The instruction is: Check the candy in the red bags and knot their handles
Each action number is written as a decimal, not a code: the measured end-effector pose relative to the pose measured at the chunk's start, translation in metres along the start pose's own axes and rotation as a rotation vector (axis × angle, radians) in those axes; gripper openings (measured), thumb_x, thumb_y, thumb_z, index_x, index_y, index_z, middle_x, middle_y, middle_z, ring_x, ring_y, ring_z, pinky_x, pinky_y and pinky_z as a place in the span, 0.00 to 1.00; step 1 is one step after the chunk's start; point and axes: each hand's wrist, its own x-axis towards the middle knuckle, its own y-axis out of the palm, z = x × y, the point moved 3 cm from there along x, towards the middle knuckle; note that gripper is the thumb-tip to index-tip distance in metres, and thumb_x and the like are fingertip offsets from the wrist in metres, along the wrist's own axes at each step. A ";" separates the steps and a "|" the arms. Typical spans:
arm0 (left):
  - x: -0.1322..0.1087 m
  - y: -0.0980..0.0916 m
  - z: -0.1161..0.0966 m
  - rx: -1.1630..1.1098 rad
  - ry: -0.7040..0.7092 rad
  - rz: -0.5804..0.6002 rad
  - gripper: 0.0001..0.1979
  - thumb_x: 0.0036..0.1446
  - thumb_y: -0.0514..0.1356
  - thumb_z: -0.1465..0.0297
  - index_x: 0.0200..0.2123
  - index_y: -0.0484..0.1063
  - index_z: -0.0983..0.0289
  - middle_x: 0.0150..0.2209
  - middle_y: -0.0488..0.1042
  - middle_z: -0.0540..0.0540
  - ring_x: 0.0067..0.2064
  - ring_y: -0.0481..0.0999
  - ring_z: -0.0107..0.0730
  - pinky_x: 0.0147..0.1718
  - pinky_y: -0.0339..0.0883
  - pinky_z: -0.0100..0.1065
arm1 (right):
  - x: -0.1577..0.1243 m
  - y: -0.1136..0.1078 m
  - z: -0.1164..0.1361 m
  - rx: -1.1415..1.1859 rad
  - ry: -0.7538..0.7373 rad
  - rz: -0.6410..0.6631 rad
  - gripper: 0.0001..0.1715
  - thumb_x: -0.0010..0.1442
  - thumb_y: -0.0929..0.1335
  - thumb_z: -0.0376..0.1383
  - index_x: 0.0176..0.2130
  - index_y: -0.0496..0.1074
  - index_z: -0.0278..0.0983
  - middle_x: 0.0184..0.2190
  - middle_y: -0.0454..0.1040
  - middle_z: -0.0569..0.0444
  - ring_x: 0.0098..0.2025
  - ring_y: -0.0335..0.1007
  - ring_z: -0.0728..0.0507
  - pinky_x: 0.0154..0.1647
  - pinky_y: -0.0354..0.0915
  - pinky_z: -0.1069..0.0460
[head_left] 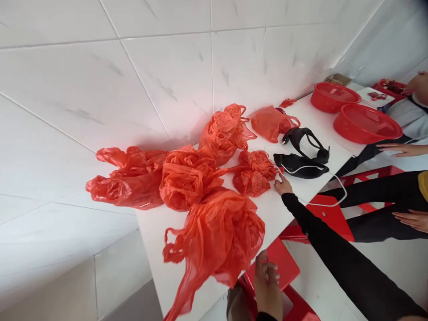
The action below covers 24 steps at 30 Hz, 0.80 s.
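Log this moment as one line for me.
Left hand: fingers curled, beside large red bag | Right hand: fingertips near white cord; grip unclear | Table: more red bags, black items

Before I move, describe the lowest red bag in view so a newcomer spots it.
Find the white table along the tiled wall. Among the red bags on it, the lowest bag lies farthest from the wall. Unlike its neighbours, it trails a long tail to the picture's bottom edge.

Behind the long white table point(276, 214) rose a wall of large white, grey-veined tiles point(167, 67); beside the table, red plastic stools point(329, 218) stood on a pale floor point(317, 267).
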 end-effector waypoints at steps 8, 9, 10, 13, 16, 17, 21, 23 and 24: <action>0.069 0.107 -0.019 -0.270 0.004 -0.047 0.19 0.56 0.64 0.57 0.45 0.73 0.63 0.47 0.78 0.63 0.46 0.81 0.46 0.44 0.77 0.41 | 0.089 0.025 0.075 -0.233 -0.221 -0.028 0.28 0.68 0.66 0.48 0.61 0.65 0.39 0.62 0.66 0.44 0.60 0.65 0.34 0.60 0.62 0.33; 0.074 0.114 -0.019 -0.311 0.004 -0.074 0.19 0.57 0.63 0.57 0.47 0.72 0.63 0.49 0.77 0.64 0.48 0.81 0.46 0.45 0.77 0.41 | 0.093 0.033 0.086 -0.254 -0.269 0.001 0.31 0.67 0.66 0.50 0.63 0.64 0.39 0.63 0.64 0.44 0.62 0.63 0.33 0.62 0.59 0.31; 0.080 0.120 -0.020 -0.352 0.006 -0.102 0.20 0.59 0.62 0.57 0.49 0.70 0.63 0.51 0.75 0.64 0.51 0.80 0.46 0.46 0.77 0.40 | 0.096 0.040 0.096 -0.274 -0.328 0.049 0.33 0.66 0.67 0.51 0.63 0.63 0.39 0.64 0.63 0.43 0.63 0.61 0.32 0.63 0.57 0.31; 0.096 0.129 -0.025 -0.461 0.029 -0.156 0.22 0.60 0.61 0.57 0.53 0.67 0.63 0.61 0.68 0.66 0.57 0.76 0.47 0.48 0.77 0.40 | 0.089 0.056 0.110 -0.328 -0.525 0.250 0.36 0.59 0.72 0.52 0.61 0.68 0.39 0.64 0.64 0.44 0.64 0.59 0.32 0.65 0.54 0.33; 0.104 0.135 -0.038 -0.552 0.061 -0.154 0.25 0.61 0.60 0.56 0.57 0.66 0.61 0.66 0.63 0.64 0.64 0.69 0.47 0.52 0.74 0.40 | 0.060 0.052 0.095 -0.366 -0.661 0.405 0.34 0.53 0.75 0.47 0.57 0.73 0.39 0.63 0.65 0.44 0.65 0.58 0.32 0.67 0.51 0.35; 0.104 0.137 -0.043 -0.579 0.067 -0.146 0.26 0.62 0.60 0.55 0.60 0.65 0.59 0.67 0.62 0.63 0.66 0.66 0.46 0.52 0.74 0.39 | 0.047 0.047 0.085 -0.372 -0.686 0.443 0.33 0.52 0.75 0.45 0.56 0.75 0.39 0.62 0.65 0.44 0.64 0.58 0.31 0.67 0.51 0.36; 0.087 0.144 -0.056 -0.650 0.047 -0.060 0.31 0.62 0.59 0.53 0.66 0.59 0.49 0.71 0.57 0.55 0.68 0.62 0.44 0.51 0.74 0.38 | -0.005 0.015 0.039 -0.365 -0.687 0.570 0.26 0.50 0.72 0.36 0.51 0.78 0.40 0.57 0.70 0.45 0.61 0.62 0.33 0.66 0.54 0.39; 0.075 0.145 -0.053 -0.662 0.034 0.002 0.33 0.61 0.59 0.53 0.67 0.58 0.48 0.70 0.59 0.54 0.66 0.66 0.44 0.50 0.74 0.39 | -0.024 0.001 0.022 -0.329 -0.648 0.613 0.23 0.53 0.69 0.35 0.50 0.77 0.40 0.55 0.72 0.46 0.59 0.65 0.35 0.64 0.57 0.41; 0.070 0.146 -0.050 -0.662 0.031 0.029 0.34 0.61 0.60 0.53 0.68 0.57 0.48 0.69 0.61 0.54 0.65 0.67 0.45 0.49 0.75 0.39 | -0.032 -0.004 0.016 -0.304 -0.623 0.628 0.22 0.55 0.67 0.35 0.49 0.77 0.40 0.55 0.73 0.47 0.58 0.66 0.36 0.64 0.58 0.42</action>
